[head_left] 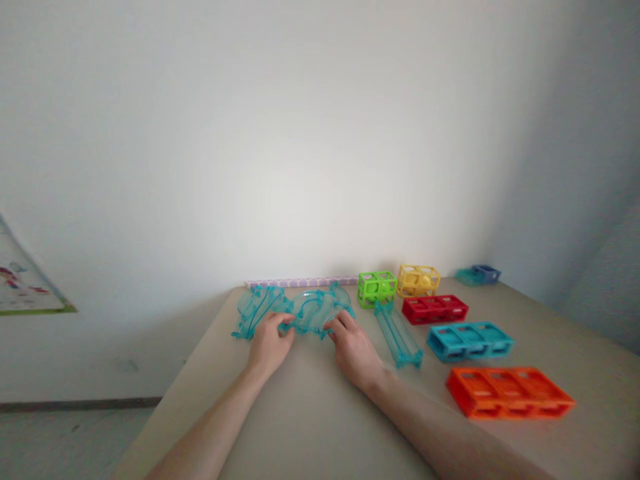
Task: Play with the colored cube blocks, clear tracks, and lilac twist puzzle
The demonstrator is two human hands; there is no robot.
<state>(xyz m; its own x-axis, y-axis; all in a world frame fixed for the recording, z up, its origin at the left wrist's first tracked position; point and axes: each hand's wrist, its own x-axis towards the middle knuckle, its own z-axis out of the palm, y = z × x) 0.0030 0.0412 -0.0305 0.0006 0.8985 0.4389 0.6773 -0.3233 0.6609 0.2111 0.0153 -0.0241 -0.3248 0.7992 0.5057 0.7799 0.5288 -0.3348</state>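
A translucent teal plastic track piece (313, 312) with curved channels lies on the table in front of me. My left hand (273, 341) pinches its left near corner between thumb and fingers. At its right near corner, my right hand (349, 341) has its fingers closed on the edge. Another teal piece of the same kind (257, 310) sits just beyond my left hand; whether the two are joined I cannot tell. To the right of my right hand lies a straight translucent teal track (399, 333), apart from the hand.
On the right of the table (280, 427) stand open-frame blocks: green (377, 289), yellow (419, 281), red (435, 309), blue (470, 341) and orange (509, 392). Small blue pieces (486, 274) sit in the far right corner. A purple patterned strip (305, 282) runs along the wall.
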